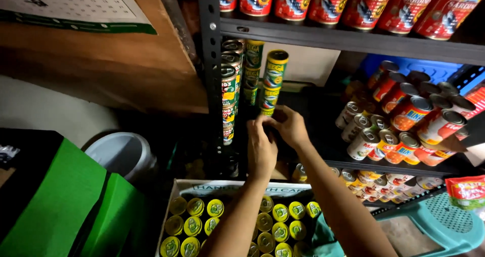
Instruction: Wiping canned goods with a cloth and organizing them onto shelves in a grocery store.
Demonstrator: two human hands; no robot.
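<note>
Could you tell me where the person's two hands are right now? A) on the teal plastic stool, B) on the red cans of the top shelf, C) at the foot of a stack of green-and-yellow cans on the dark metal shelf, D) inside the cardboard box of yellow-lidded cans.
C: the left hand and right hand meet at the bottom of the stack of green-and-yellow cans on the dark metal shelf, above the cardboard box of yellow-lidded cans.

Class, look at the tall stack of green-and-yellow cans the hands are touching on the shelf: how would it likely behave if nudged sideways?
The stack of green-and-yellow cans stands several cans high on a narrow footing, so it would probably topple easily. Both the left hand and right hand sit at its base, which suggests it needs steadying. Being round metal cylinders, any fallen cans would likely roll along the shelf.
</note>
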